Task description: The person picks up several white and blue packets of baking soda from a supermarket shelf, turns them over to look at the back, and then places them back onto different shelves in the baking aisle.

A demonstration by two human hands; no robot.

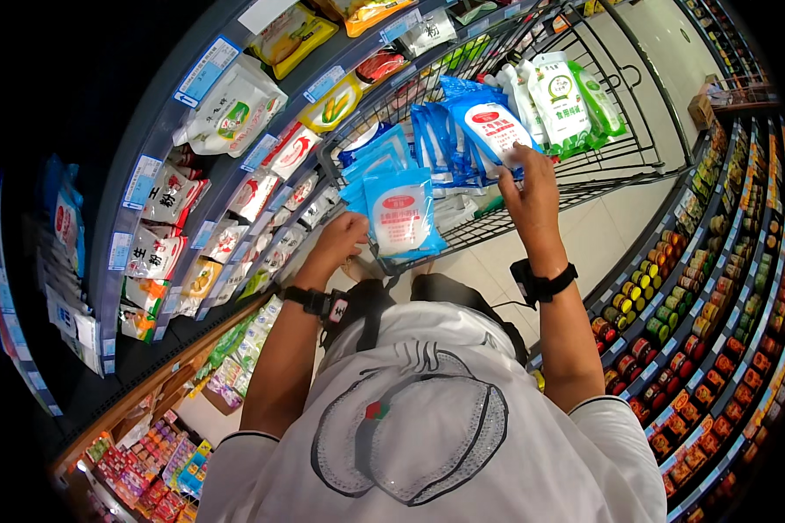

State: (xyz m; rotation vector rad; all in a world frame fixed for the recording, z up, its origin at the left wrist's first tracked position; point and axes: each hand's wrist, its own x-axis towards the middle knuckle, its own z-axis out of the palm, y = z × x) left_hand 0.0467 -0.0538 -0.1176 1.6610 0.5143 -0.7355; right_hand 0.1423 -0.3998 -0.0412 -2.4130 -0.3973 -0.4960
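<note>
A black wire shopping cart stands before me with plastic bags in it. My left hand, fingers curled, is at the cart's near left corner, beside a light blue and white bag; whether it grips anything cannot be told. My right hand is above the cart's near side, thumb and fingers apart, with its fingertips at the lower edge of a dark blue and white bag. Several similar blue bags stand in a row to its left. White and green spouted pouches lie at the cart's right.
Shelves with bagged powders and price tags curve along the left, close to the cart. Shelves of jars line the right side. A cardboard box is at the far right. Pale floor tiles show below the cart.
</note>
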